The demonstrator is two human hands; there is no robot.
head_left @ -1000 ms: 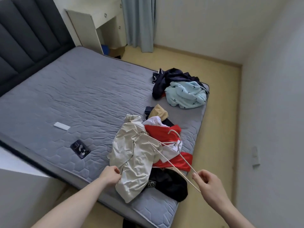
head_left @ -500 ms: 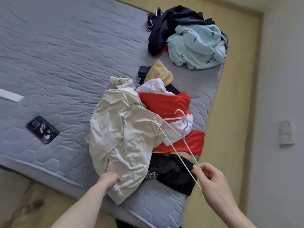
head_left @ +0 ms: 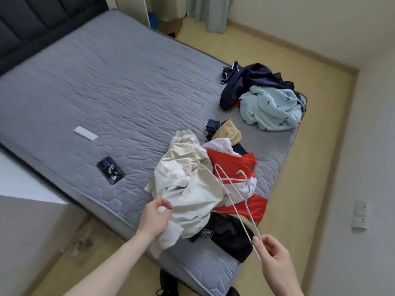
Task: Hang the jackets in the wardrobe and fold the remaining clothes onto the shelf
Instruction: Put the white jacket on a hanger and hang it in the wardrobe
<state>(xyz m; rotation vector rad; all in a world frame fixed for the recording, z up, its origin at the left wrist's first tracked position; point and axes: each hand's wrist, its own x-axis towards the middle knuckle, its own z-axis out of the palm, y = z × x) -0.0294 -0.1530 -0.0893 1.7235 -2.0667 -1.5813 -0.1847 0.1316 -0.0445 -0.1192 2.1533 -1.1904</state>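
- Left hand [head_left: 154, 218] grips the hem of the cream jacket [head_left: 188, 189], which lies on the bed [head_left: 106, 92] at its near edge.
- Right hand [head_left: 272, 252] pinches a white wire hanger [head_left: 233, 201] over the jacket.

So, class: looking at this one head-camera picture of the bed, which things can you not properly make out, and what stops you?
- Black garment, head view: largely buried under the cream jacket and red clothes; its badge is too small to read.
- Dark item on the floor: cut off by the bottom edge.
- Left hand: grips cream fabric, which hides its fingertips.
- Wardrobe and shelf: outside the frame.
- Floor beside the bed's near edge: blurred.
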